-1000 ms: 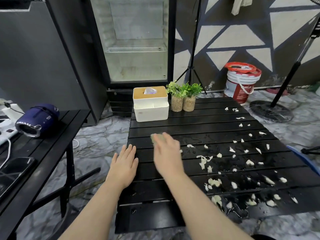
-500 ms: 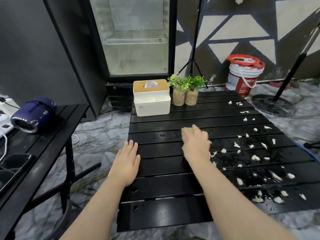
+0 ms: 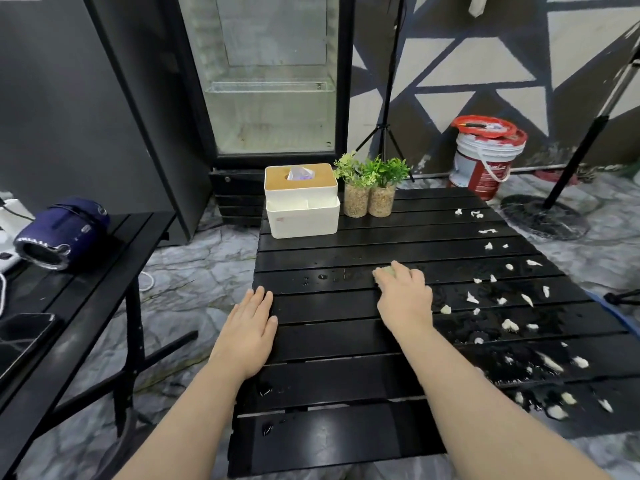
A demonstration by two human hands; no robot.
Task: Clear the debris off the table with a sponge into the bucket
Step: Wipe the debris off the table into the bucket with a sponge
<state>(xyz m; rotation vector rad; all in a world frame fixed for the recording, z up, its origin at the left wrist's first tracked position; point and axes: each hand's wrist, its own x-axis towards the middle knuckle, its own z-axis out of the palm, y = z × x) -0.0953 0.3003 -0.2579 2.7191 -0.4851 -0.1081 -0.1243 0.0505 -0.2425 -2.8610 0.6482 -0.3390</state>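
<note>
**Surroundings**
- A glass-door refrigerator (image 3: 273, 81) stands behind the work area with its shelves bare.
- The black slatted counter (image 3: 329, 341) fills the middle of the view. Its surface is wet, with droplets and puddles mainly on the right half.
- A second black counter (image 3: 104, 271) stands to the left, apart from the first. It carries a blue cylindrical speaker (image 3: 59, 233) and a dark phone (image 3: 20, 334).
- A white pail (image 3: 481, 164) with a red lid lying askew on top stands on the floor beyond the far right corner of the counter.
- A blue rim (image 3: 609, 313) shows just beside the right edge of the counter. It is cut off by the frame, and what it belongs to cannot be told.

**Items on the counter**
- A white tissue box (image 3: 301, 209) with a wooden top sits at the far left edge.
- Two small potted plants (image 3: 370, 188) stand just beside it, touching each other.

**Hands**
- The left hand (image 3: 247, 332) lies flat, palm down, at the near left edge of the counter. Its fingers are straight and hold nothing.
- The right hand (image 3: 405, 299) is near the centre of the counter. Its fingers are curled over the sponge (image 3: 382, 271) and press it onto the slats.

**Task items**
- Only a pale yellow-green corner of the sponge shows ahead of the fingertips.
- White debris (image 3: 509, 324) is scattered over the right half of the counter, from the far corner to the near edge. The nearest pieces lie just right of the right hand.
</note>
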